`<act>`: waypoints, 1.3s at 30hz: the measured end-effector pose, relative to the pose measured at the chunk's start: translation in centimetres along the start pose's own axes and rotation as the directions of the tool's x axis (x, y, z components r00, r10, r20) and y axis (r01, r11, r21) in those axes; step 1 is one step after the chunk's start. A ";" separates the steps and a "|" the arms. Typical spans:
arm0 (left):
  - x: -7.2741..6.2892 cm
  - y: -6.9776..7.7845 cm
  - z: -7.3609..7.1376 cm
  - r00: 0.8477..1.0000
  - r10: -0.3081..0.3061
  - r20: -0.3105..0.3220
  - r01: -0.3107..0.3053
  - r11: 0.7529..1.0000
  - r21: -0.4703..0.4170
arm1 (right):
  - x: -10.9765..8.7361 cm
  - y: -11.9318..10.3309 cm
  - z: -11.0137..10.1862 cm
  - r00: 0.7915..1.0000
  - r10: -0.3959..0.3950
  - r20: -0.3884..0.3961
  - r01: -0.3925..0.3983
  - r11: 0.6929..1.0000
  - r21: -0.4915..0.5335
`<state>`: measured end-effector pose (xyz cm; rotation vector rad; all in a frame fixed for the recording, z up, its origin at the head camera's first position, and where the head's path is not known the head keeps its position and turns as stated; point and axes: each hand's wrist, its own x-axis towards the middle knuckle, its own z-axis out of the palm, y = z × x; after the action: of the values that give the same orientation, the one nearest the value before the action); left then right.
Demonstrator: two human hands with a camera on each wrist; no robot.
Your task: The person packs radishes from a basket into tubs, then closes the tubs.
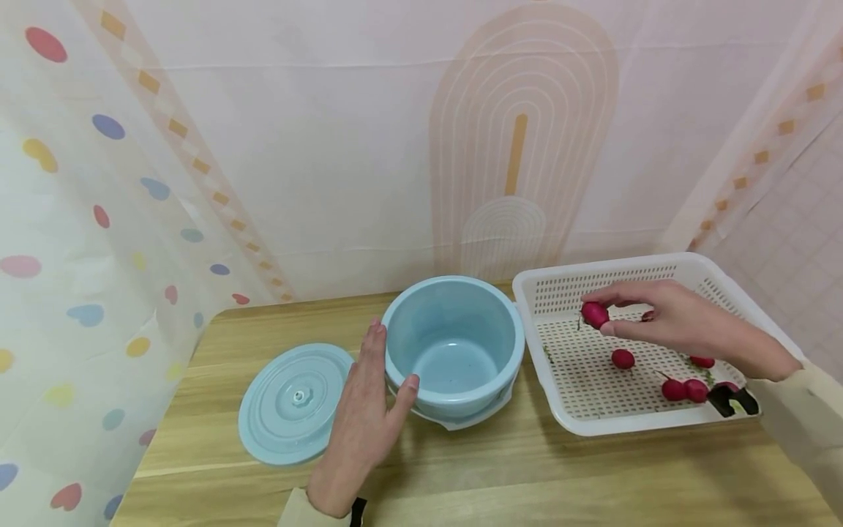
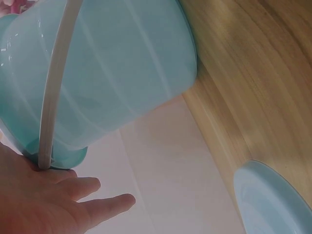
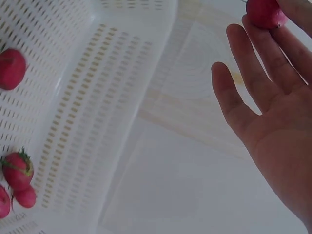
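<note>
A red radish [image 1: 596, 315] is pinched between the thumb and fingers of my right hand [image 1: 668, 315], over the white basket [image 1: 571, 419]. In the right wrist view the pinched radish [image 3: 265, 12] shows at the fingertips, the other fingers spread. My left hand [image 1: 369, 413] rests against the left side of a light blue bucket [image 1: 454, 399], near its rim, with fingers extended. The left wrist view shows the bucket's pale handle [image 2: 54, 83] hanging along its wall. Nothing lies in the bucket. Several more radishes, including a single radish [image 1: 623, 359], lie in the basket.
A round light blue lid [image 1: 296, 402] lies on the wooden table [image 1: 487, 476] left of the bucket, partly behind my left hand. The basket stands close to the bucket's right side. A patterned curtain [image 1: 329, 146] hangs behind the table.
</note>
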<state>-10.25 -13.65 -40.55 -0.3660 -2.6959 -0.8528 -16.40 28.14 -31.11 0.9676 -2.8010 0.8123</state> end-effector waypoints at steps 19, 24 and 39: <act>0.0 -0.1 0.0 1.000 -0.008 -0.010 0.008 1.000 -0.012 | -0.8 -3.3 0.8 0.972 0.040 -0.233 -0.021 0.996 0.086; 0.0 0.0 0.0 1.000 -0.013 -0.007 0.013 1.000 -0.012 | -0.8 -4.3 1.5 0.954 0.046 -0.295 -0.012 0.993 0.116; 0.0 0.2 -0.1 0.999 -0.034 0.002 0.034 0.999 -0.013 | 0.4 -8.2 5.3 0.909 0.000 -0.416 0.102 0.970 0.221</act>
<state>-10.19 -13.51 -40.35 -0.3243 -2.7070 -0.8798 -11.36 19.82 -31.78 0.7775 -2.3437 1.2080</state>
